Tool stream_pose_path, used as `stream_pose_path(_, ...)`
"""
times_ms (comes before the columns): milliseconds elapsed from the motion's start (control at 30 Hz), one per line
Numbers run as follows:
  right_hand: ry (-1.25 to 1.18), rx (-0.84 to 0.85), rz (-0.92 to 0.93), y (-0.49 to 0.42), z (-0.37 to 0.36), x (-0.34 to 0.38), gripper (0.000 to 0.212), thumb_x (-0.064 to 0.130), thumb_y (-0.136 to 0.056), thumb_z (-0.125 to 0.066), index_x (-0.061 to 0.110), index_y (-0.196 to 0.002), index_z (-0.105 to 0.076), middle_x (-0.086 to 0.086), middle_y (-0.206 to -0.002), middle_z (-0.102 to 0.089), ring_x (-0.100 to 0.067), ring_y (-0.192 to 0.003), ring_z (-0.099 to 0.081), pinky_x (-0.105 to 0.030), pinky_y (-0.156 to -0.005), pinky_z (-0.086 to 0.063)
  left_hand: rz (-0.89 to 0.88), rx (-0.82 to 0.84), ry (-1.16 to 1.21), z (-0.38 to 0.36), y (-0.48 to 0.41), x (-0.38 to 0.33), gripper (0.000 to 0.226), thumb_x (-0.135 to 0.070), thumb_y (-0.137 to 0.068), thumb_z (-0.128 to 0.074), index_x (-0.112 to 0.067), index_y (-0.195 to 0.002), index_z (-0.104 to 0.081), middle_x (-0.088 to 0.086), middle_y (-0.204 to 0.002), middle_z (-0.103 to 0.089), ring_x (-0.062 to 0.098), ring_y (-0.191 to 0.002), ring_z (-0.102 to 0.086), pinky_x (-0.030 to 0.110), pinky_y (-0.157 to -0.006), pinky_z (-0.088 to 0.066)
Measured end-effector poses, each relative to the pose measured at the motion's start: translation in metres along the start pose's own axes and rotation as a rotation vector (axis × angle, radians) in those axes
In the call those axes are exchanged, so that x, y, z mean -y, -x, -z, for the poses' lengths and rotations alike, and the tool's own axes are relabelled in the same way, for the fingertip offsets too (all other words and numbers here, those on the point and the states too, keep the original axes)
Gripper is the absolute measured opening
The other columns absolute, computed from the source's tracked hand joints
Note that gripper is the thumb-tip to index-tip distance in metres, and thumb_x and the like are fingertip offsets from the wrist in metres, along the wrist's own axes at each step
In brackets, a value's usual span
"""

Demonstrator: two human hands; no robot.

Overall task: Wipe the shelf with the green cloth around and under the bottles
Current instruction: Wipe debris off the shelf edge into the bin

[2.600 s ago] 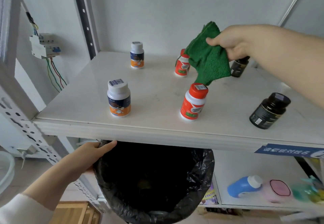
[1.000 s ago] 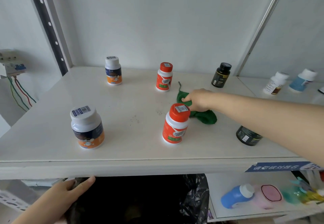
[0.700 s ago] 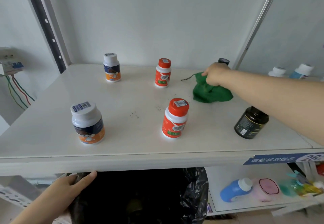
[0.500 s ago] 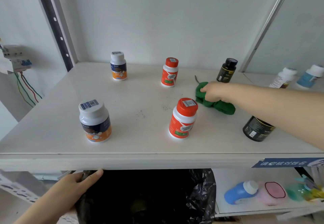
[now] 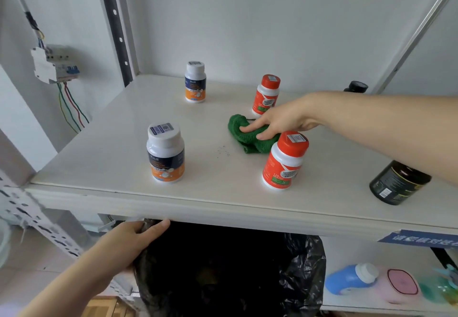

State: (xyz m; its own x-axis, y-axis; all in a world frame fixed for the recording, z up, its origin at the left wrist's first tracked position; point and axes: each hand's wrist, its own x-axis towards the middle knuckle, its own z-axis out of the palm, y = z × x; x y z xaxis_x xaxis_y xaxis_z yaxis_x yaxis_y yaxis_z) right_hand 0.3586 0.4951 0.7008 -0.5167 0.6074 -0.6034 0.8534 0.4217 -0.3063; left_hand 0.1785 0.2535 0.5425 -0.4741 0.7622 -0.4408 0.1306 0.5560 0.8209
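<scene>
Pale wall backs a metal rack in the head view, and its cream shelf [image 5: 111, 158] fills the middle of the picture. The green cloth [image 5: 244, 138] lies bunched on the shelf just left of centre, between the rear red bottle [image 5: 266, 95] and the front red bottle [image 5: 285, 160], with its lower edge just beside the front one. The right hand [image 5: 280, 121] reaches in from the right and lies on top of the cloth, fingers stretched out and pressing it to the board. A scatter of dark specks [image 5: 223, 150] sits on the shelf just left of the cloth.

Two white-capped bottles stand upright further left, one near the front edge [image 5: 165, 153] and one towards the back [image 5: 195, 82]. A dark bottle [image 5: 396, 185] stands at the front right, partly hidden by the forearm, and only the cap of another dark bottle [image 5: 355, 86] shows behind the arm.

Below the shelf's front edge the left hand [image 5: 128, 242] grips the rim of a black bin bag [image 5: 223, 272], thumb on top. The two hands are well apart.

On the left wall hangs a breaker box [image 5: 54, 64] with coloured wires [image 5: 71, 108] trailing down. A blue bottle [image 5: 349, 278] lies on the lower shelf at the right.
</scene>
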Motion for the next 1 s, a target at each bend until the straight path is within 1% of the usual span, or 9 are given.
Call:
stream_pose_path(67, 0.061, 0.009, 0.01, -0.003, 0.001, 0.009, 0.047, 0.018, -0.097, -0.042, 0.039, -0.138, -0.033, 0.009, -0.156, -0.007, -0.017, -0.145, -0.004, -0.037, -0.115, -0.012, 0.009, 0.017, -0.003, 0.001, 0.002, -0.001, 0.048, -0.046, -0.076, -0.066, 0.002, -0.081, -0.068, 0.012, -0.086, -0.073, 0.023, -0.086, -0.066, 0.034, -0.08, -0.047)
stream_pose_path(167, 0.128, 0.014, 0.03, -0.009, -0.001, 0.024, 0.046, 0.018, -0.097, -0.041, 0.037, -0.138, -0.033, 0.005, -0.156, -0.01, -0.02, -0.144, -0.005, -0.042, -0.117, -0.011, 0.029, 0.035, 0.002, 0.002, 0.001, -0.002, 0.064, -0.051, -0.072, -0.066, 0.009, -0.092, -0.063, 0.012, -0.085, -0.069, 0.024, -0.082, -0.065, 0.034, -0.079, -0.047)
stream_pose_path(333, 0.175, 0.003, 0.054, -0.013, -0.006, 0.047, 0.047, 0.013, -0.096, -0.043, 0.034, -0.137, -0.038, 0.004, -0.156, -0.012, -0.02, -0.144, -0.008, -0.041, -0.117, -0.014, 0.014, 0.064, -0.007, 0.002, 0.004, -0.004, 0.049, -0.049, -0.077, -0.063, -0.003, -0.093, -0.068, 0.01, -0.092, -0.074, 0.022, -0.085, -0.069, 0.041, -0.088, -0.052)
stream_pose_path(467, 0.217, -0.031, 0.048, -0.008, -0.012, 0.057, 0.049, 0.005, -0.095, -0.042, 0.031, -0.136, -0.04, 0.0, -0.156, -0.013, -0.023, -0.143, -0.01, -0.041, -0.115, -0.017, 0.01, 0.066, 0.0, 0.002, 0.007, -0.005, 0.042, -0.049, -0.078, -0.063, -0.009, -0.087, -0.069, 0.009, -0.087, -0.075, 0.022, -0.081, -0.071, 0.037, -0.078, -0.058)
stream_pose_path(633, 0.267, -0.096, 0.041, 0.004, -0.026, 0.07, 0.048, 0.004, -0.095, -0.039, 0.03, -0.135, -0.042, -0.004, -0.154, -0.019, -0.028, -0.139, -0.021, -0.042, -0.109, -0.026, -0.006, 0.089, 0.014, 0.002, 0.008, -0.006, 0.039, -0.048, -0.08, -0.061, -0.01, -0.089, -0.067, 0.005, -0.088, -0.073, 0.016, -0.079, -0.069, 0.014, -0.048, -0.051)
stream_pose_path(767, 0.36, -0.188, 0.044, 0.014, -0.042, 0.08, 0.048, 0.004, -0.094, -0.034, 0.03, -0.134, -0.043, -0.011, -0.145, -0.034, -0.032, -0.125, -0.043, -0.035, -0.1, -0.041, -0.017, 0.109, 0.031, 0.0, 0.011, -0.009, 0.04, -0.047, -0.082, -0.06, -0.008, -0.09, -0.066, 0.005, -0.086, -0.072, 0.015, -0.075, -0.069, 0.015, -0.046, -0.05)
stream_pose_path(867, 0.367, -0.24, 0.056, 0.024, -0.053, 0.084, 0.05, 0.001, -0.093, -0.031, 0.026, -0.134, -0.045, -0.008, -0.146, -0.036, -0.025, -0.124, -0.043, -0.018, -0.083, -0.034, -0.025, 0.114, 0.033, -0.001, 0.013, -0.011, 0.037, -0.045, -0.082, -0.061, -0.008, -0.082, -0.064, 0.004, -0.078, -0.069, 0.014, -0.066, -0.066, 0.016, -0.044, -0.049)
stream_pose_path(933, 0.361, -0.26, 0.056, 0.03, -0.062, 0.086, 0.049, 0.002, -0.092, -0.034, 0.025, -0.133, -0.046, -0.004, -0.144, -0.04, -0.023, -0.123, -0.044, -0.017, -0.077, -0.032, -0.023, 0.129, 0.043, -0.001, 0.014, -0.011, 0.039, -0.045, -0.081, -0.062, -0.006, -0.085, -0.065, 0.006, -0.08, -0.07, 0.016, -0.068, -0.068, 0.019, -0.047, -0.053)
stream_pose_path(1000, 0.375, -0.299, 0.047, 0.033, -0.071, 0.088, 0.045, 0.009, -0.091, -0.041, 0.025, -0.133, -0.047, -0.002, -0.139, -0.046, -0.022, -0.119, -0.047, -0.017, -0.072, -0.036, -0.02, 0.138, 0.039, 0.0, 0.013, -0.01, 0.044, -0.047, -0.08, -0.062, -0.005, -0.091, -0.066, 0.008, -0.087, -0.072, 0.019, -0.074, -0.07, 0.024, -0.055, -0.057)
